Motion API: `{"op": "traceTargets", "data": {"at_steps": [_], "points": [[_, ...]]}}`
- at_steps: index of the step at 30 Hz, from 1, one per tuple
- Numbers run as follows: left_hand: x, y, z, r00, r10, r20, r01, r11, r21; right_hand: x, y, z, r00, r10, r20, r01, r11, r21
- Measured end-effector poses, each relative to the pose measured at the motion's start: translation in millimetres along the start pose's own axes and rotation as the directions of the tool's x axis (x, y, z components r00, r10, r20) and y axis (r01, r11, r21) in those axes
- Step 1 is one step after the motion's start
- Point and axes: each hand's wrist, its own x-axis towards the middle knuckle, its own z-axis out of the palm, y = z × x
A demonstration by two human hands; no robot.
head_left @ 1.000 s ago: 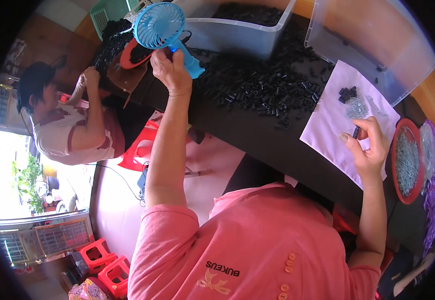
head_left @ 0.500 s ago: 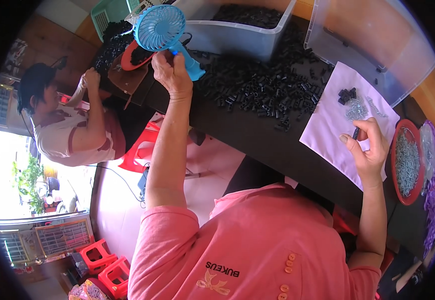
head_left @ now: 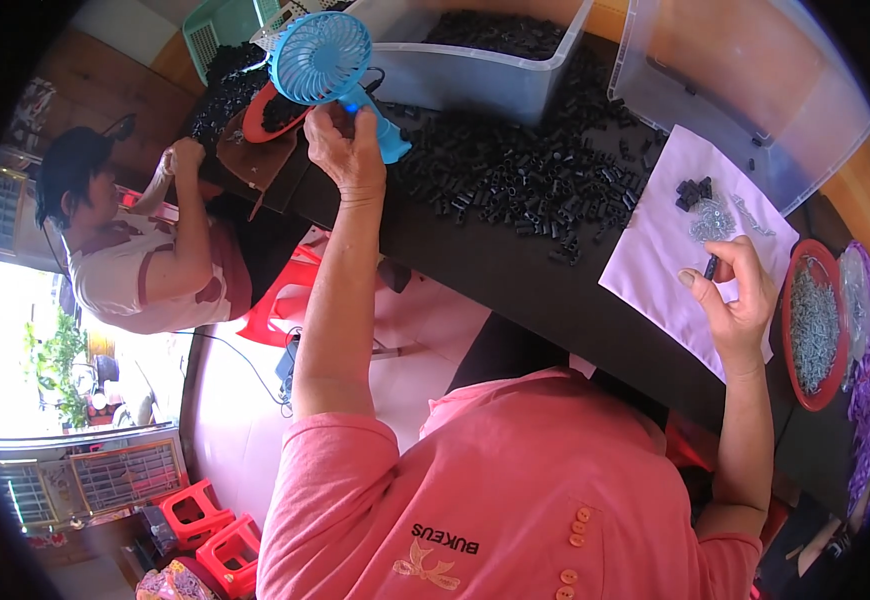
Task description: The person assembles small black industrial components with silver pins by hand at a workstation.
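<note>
A blue handheld fan (head_left: 321,58) stands at the far left of the table. My left hand (head_left: 347,150) is closed on its handle, with the thumb and fingers just below the round fan head. Over a pale pink cloth (head_left: 670,255) on the right, my right hand (head_left: 737,295) pinches a short black plastic piece (head_left: 711,266) between thumb and finger. On the cloth beyond that hand lie a small cluster of black pieces (head_left: 694,191) and a heap of small silvery parts (head_left: 712,220).
Loose black pieces (head_left: 525,185) spread over the dark table (head_left: 475,265). Behind them stands a clear bin (head_left: 455,75); another clear bin (head_left: 745,120) is at back right. A red bowl of screws (head_left: 815,325) sits beside the cloth. At left a co-worker (head_left: 145,240) sits with raised hands.
Both hands stay nearly in place. The fingers of my left hand have shifted slightly on the fan's handle.
</note>
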Motion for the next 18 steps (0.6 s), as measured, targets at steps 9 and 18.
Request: {"op": "traceTargets", "data": {"at_steps": [9,18], "points": [[0.8,1.6,1.2,0.998,-0.045,-0.035,0.045,0.999,0.009,-0.8,0.3,0.2,1.0,0.014,0.001,-0.014,1.0,0.006],[2.0,-3.5,-0.4,1.0,-0.016,-0.016,0.016,1.0,0.019,-0.1,-0.6,0.2,1.0,0.031,0.005,-0.031,0.999,0.019]]}}
